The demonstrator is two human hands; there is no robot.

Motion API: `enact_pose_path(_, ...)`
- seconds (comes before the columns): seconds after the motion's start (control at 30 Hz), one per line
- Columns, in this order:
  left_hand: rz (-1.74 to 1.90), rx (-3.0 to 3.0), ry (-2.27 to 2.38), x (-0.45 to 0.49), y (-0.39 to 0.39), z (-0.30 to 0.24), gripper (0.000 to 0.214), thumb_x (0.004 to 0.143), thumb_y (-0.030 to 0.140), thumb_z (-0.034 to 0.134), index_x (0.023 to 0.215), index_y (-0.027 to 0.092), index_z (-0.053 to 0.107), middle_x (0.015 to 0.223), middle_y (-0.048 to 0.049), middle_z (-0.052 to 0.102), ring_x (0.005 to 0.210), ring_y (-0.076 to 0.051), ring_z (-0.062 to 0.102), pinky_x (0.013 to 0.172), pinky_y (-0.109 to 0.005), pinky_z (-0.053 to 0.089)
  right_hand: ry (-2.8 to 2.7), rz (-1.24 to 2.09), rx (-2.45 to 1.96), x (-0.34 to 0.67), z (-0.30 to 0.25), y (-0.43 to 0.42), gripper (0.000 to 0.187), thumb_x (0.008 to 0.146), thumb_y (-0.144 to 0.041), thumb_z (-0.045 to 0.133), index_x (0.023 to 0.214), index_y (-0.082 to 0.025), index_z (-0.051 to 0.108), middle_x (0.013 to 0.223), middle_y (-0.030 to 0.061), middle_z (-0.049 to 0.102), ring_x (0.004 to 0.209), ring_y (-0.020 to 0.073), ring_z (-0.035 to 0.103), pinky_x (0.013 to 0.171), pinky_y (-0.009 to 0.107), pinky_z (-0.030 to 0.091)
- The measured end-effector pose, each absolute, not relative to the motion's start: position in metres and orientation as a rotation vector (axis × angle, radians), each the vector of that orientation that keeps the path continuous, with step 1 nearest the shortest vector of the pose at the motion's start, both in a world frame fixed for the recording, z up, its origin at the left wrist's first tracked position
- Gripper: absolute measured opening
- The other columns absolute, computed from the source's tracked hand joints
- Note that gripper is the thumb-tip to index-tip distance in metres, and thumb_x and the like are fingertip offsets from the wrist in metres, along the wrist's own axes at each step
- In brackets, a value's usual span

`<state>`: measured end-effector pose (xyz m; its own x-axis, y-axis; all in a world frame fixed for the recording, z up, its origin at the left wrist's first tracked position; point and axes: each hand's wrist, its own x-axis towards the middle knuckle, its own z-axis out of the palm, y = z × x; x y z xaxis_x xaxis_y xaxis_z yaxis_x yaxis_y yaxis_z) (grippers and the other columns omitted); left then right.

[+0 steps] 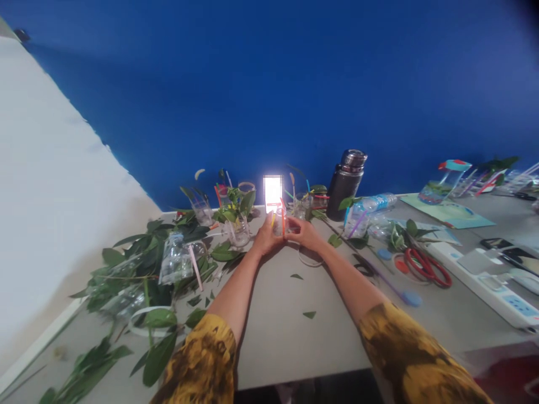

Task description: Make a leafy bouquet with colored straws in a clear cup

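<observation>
A small clear plastic cup (278, 225) stands at the back middle of the table, with a red-orange straw and a yellow one at it. My left hand (266, 238) is closed around its left side, thumb up. From the right, the curled fingers of my right hand (304, 233) press against the same cup near the red-orange straw. Just behind it, a bright screen (273, 192) leans upright near the wall. Clear cups with leaves and straws flank my hands, among them a leafy cup (238, 231) on the left.
Leafy branches (145, 258) and a cut clear bottle (174, 259) cover the left side. To the right are a dark thermos (346, 188), a water bottle (377, 203), red-handled scissors (427, 267), a power strip (484, 286) and a bottle with a blue-red lid (440, 182).
</observation>
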<state>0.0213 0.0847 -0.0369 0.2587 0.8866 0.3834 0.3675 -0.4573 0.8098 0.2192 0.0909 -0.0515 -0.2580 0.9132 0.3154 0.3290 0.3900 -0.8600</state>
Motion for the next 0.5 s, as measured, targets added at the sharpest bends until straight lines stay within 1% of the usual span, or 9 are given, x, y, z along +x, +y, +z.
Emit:
enact_pose_path(0.1,1.164,1.978,1.164,0.022,0.085,-0.035,0.09,0.066,0.035,0.091,0.147,0.022,0.054,0.146,-0.0165,0.061,0.139,-0.039,0.055,0.12,-0.053,0.043,-1.781,0.869,-1.087,0.221,-0.051,0.089,0.067,0.077,-0.029,0.086,0.141,-0.021,0.07,0.13,0.0126,0.078,0.122,0.0308,0.072,0.099,0.044,0.06)
enact_pose_path(0.2,1.175,1.987,1.173,0.021,0.085,-0.035,0.089,0.065,0.034,0.092,0.145,0.021,0.056,0.146,-0.0174,0.06,0.139,-0.04,0.053,0.121,-0.055,0.041,-1.776,0.877,-1.091,0.221,-0.052,0.089,0.066,0.077,-0.03,0.086,0.14,-0.02,0.07,0.13,0.0134,0.077,0.12,0.0308,0.073,0.099,0.044,0.06)
enact_pose_path(0.37,1.177,1.914,1.135,0.016,0.088,-0.04,0.1,0.064,0.036,0.095,0.152,0.022,0.049,0.143,-0.0158,0.061,0.136,-0.037,0.056,0.121,-0.056,0.041,-1.768,0.877,-1.104,0.221,-0.055,0.093,0.069,0.076,-0.03,0.087,0.141,-0.018,0.069,0.132,0.0159,0.077,0.12,0.031,0.074,0.098,0.044,0.06)
enact_pose_path(0.43,1.176,1.882,1.13,0.013,0.088,-0.041,0.104,0.064,0.039,0.096,0.154,0.021,0.046,0.143,-0.0158,0.062,0.136,-0.036,0.056,0.121,-0.056,0.04,-1.768,0.876,-1.104,0.222,-0.055,0.094,0.067,0.078,-0.03,0.086,0.141,-0.016,0.069,0.131,0.0171,0.077,0.119,0.031,0.074,0.099,0.044,0.06)
enact_pose_path(0.5,1.165,1.868,1.124,0.012,0.088,-0.041,0.105,0.065,0.042,0.095,0.155,0.02,0.044,0.144,-0.0166,0.062,0.135,-0.036,0.058,0.12,-0.056,0.041,-1.774,0.874,-1.096,0.222,-0.055,0.095,0.064,0.078,-0.03,0.086,0.139,-0.017,0.07,0.129,0.0163,0.078,0.118,0.0305,0.075,0.1,0.044,0.06)
